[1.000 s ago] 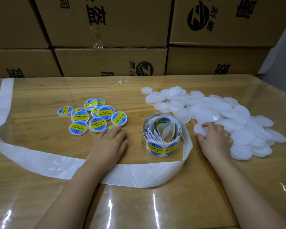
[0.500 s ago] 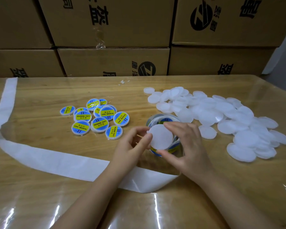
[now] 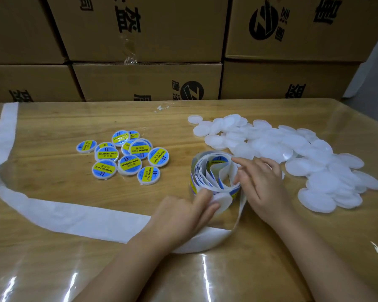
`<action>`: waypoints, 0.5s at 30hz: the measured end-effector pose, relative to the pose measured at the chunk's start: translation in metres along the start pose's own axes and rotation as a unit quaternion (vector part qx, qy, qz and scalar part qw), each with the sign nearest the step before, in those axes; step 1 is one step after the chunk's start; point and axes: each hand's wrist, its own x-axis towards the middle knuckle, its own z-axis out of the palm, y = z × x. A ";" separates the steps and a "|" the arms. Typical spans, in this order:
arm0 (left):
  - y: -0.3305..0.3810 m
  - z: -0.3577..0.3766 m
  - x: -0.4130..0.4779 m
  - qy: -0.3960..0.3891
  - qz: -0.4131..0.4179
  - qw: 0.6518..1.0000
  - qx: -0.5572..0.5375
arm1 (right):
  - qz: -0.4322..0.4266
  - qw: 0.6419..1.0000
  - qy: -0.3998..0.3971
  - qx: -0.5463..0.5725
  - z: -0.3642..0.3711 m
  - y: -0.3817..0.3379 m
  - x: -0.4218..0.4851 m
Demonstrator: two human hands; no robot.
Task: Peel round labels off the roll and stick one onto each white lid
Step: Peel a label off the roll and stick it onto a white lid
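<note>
Head view, nearest first. The left hand (image 3: 179, 216) pinched a white round plastic lid (image 3: 223, 201) between thumb and fingertips, right at 6 o'clock of the floppy roll of blue-and-yellow round labels (image 3: 214, 171). The right hand (image 3: 262, 188) sat at 3 o'clock of the roll. Its index stretched to the far coil and its thumb rested on the inner coils, not clearly pinching anything.

My worries:
- That roll was loose, so tugging a label could've dragged the whole coil along or folded the sticker onto itself.
- The lid looked tilted, so an off-centre stick seemed likely.
- The spent white paper backing strip (image 3: 52, 210) ran under the left wrist out to 9 o'clock, and a snag might've swept the labelled lids (image 3: 127, 155) at 10 o'clock.
- The heap of bare white lids (image 3: 314, 166) at 2 o'clock sat near the right knuckles, easy to knock.
</note>
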 end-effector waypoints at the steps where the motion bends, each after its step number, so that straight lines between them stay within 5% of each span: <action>1: -0.002 -0.001 0.001 0.015 0.014 0.999 0.025 | -0.002 1.000 0.008 -0.018 -0.001 0.000 0.000; 7: -0.059 -0.010 -0.004 0.092 -0.065 0.989 0.092 | -0.008 1.000 -0.004 -0.028 -0.005 0.006 0.002; 15: -0.070 -0.008 -0.007 0.092 -0.195 0.973 0.081 | -0.099 0.991 -0.082 -0.044 0.004 0.002 -0.003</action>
